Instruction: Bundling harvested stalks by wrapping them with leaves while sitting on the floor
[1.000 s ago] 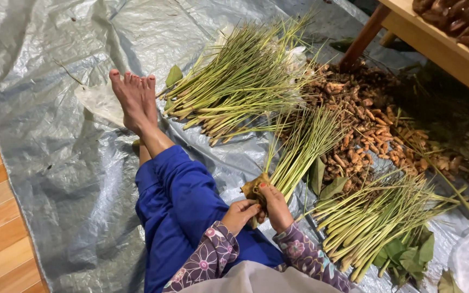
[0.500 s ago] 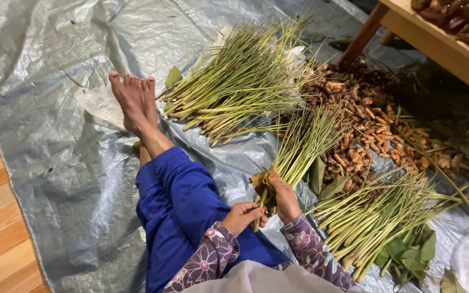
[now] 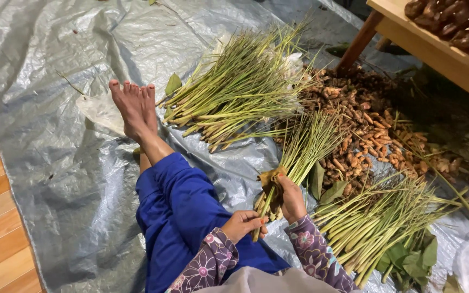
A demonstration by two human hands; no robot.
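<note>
Step in hand appears to be bundling: the right hand is closed around a lemongrass bundle and its brown leaf wrap. The left hand pinches the stalk bases. Bundle lies on the tarp beside the knee. Next move likely needs firm wrap tension.

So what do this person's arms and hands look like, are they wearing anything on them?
Both arms wear long sleeves of dark purple cloth printed with pale pink and white flowers, reaching to the wrists. The left hand and right hand are bare: no gloves, and no rings or watch that I can make out.
</note>
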